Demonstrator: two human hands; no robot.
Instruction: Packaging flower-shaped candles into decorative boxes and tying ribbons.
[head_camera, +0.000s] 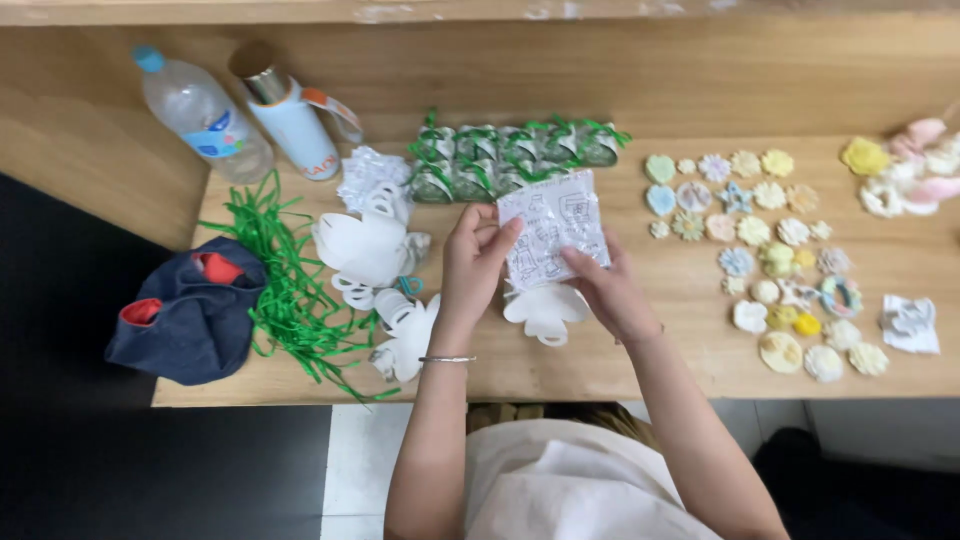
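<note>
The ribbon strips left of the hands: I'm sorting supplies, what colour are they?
Green, seen clearly in the head view: the ribbon strips lie piled loosely on the wooden table.

A small clear packet (556, 228) with a white, dark-printed sheet is held above the surface. Left rear, a water bottle's blue-and-white label (215, 138); beside it, a flask's orange-edged tag (336, 110).

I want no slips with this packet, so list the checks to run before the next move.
1. Clear printed packet held by both hands: ok.
2. Left hand pinches its left edge: ok.
3. Right hand grips the lower right edge: ok.
4. White cut-out box blank lies just under the packet: ok.
5. Packet sealed or open: cannot tell.
6. Green ribbon strips lie apart from the hands: ok.
</note>
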